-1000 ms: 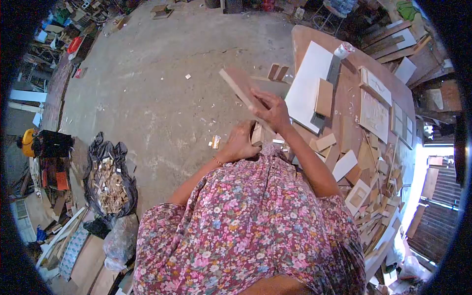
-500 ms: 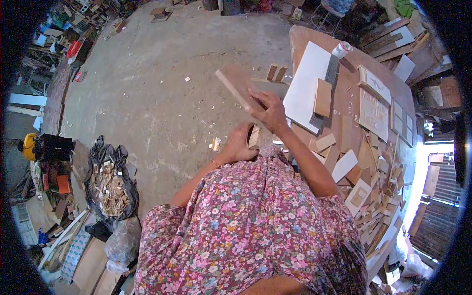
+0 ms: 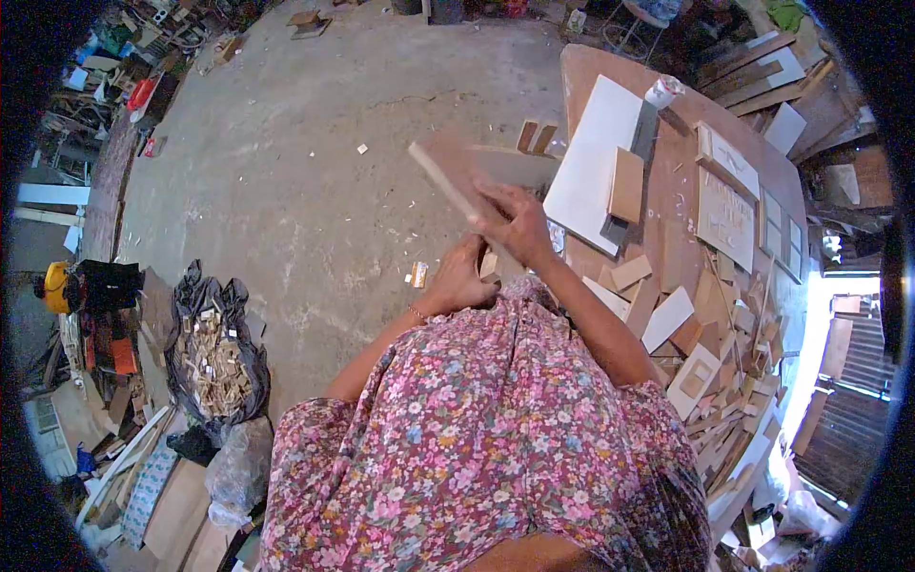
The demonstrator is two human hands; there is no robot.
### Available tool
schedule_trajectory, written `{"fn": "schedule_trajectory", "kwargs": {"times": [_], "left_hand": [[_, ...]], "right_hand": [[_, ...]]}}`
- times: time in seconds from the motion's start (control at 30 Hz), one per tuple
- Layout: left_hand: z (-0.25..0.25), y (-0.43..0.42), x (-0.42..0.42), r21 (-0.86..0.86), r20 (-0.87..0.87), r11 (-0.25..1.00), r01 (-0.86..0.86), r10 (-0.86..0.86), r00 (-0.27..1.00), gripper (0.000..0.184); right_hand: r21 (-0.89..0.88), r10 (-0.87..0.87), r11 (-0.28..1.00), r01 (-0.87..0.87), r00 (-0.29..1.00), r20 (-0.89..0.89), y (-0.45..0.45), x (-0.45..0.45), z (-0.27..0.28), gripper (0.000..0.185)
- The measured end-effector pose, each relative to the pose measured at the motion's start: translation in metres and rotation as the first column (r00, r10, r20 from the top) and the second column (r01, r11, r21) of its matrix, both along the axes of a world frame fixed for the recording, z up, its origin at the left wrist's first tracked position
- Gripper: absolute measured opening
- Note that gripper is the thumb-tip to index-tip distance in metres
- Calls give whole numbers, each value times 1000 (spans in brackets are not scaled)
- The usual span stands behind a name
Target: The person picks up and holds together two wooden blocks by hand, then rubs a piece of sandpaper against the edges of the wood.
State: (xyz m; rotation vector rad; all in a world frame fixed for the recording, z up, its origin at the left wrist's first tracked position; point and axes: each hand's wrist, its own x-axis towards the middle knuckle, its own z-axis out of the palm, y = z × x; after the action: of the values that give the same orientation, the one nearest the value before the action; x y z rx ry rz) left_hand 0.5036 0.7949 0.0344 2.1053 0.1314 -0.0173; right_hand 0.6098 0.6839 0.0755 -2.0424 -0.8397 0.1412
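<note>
My right hand (image 3: 518,229) is wrapped around the lower end of a flat wooden board (image 3: 446,176), which is tilted and partly smeared by motion. Its far end points up and to the left over the floor. Just below, close to my body, my left hand (image 3: 459,275) is closed on a small pale wooden block (image 3: 489,264), mostly hidden by the fingers and the board. The board's lower part lies right over the block; whether the two touch I cannot tell.
At right stands a table (image 3: 591,62) with a white panel (image 3: 596,143), a white cup (image 3: 663,91), a carved sign (image 3: 726,221) and heaped wood offcuts (image 3: 705,362). A black bag of wood scraps (image 3: 217,367) lies on the floor at left. A small box (image 3: 417,275) lies nearby.
My right hand has brought the board slightly down and left, closer to my left hand. The block now shows less, and my left hand has hardly moved.
</note>
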Motion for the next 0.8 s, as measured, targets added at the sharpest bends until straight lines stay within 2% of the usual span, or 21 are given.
{"fn": "schedule_trajectory", "kwargs": {"times": [0.03,0.07,0.1,0.13,0.17,0.2,0.23,0.27,0.33,0.37,0.4,0.47,0.5,0.53,0.6,0.67,0.7,0.73,0.77,0.8], "left_hand": [[-4,1,-1,-34,-42,999,-12,11,999,58],[-1,-1,-2,-34,-42,999,-11,10,999,58],[3,-3,-1,-91,92,995,-34,42,995,58],[6,-6,-2,-153,215,987,-49,82,973,57],[16,-3,3,-138,141,990,-12,31,989,56],[16,-2,0,-139,141,990,-13,33,990,56],[15,1,3,-33,87,999,1,2,996,55],[14,0,0,66,21,998,16,-18,1000,55],[18,-5,-4,94,50,996,-1,-4,999,54],[18,-4,-5,85,49,996,10,-14,999,55],[16,-3,-3,73,48,997,21,-25,999,57],[5,-3,-6,28,29,999,-15,15,999,63],[3,-2,-7,-139,15,988,-69,72,997,64],[0,0,-5,-301,-1,946,-117,122,993,65],[10,4,-5,-255,33,964,-72,83,996,62],[38,8,5,52,-268,995,89,-72,961,60],[37,5,6,55,-265,995,89,-72,962,60],[33,-2,4,52,-147,998,47,-39,988,61],[29,-5,1,46,-26,999,4,-3,1000,61],[26,-5,-2,47,-22,999,1,0,1000,61]], "right_hand": [[-1,4,1000,-4,1000,-6,-2,-13,1,53],[-31,61,998,-59,996,67,-4,-28,13,54],[-65,116,992,-107,983,144,-5,-33,20,54],[-67,112,992,-103,983,145,-5,-28,17,54],[-21,98,995,-97,993,73,-5,-24,13,55],[29,86,996,-86,996,8,-4,-19,11,56],[-22,4,1000,-3,999,34,-5,-12,12,54],[-25,4,1000,-3,999,33,-6,-2,5,54],[134,11,991,13,984,-177,-5,18,-18,52],[49,-13,999,13,1000,5,-4,15,-10,50],[50,-11,999,10,1000,12,-2,14,-11,50],[113,15,993,-16,1000,6,0,-3,-18,54],[34,109,993,-110,994,20,-2,-20,12,55],[33,106,994,-107,994,24,-3,-25,17,55],[48,123,991,-123,992,5,-4,-32,20,57],[16,82,996,-82,996,21,-2,-10,8,56],[52,38,998,-35,997,-62,-4,6,0,55],[81,1,997,12,989,-150,-7,14,-10,54],[81,4,997,8,989,-149,-9,14,-12,54],[32,-22,999,26,994,-111,-10,15,-14,52]]}}
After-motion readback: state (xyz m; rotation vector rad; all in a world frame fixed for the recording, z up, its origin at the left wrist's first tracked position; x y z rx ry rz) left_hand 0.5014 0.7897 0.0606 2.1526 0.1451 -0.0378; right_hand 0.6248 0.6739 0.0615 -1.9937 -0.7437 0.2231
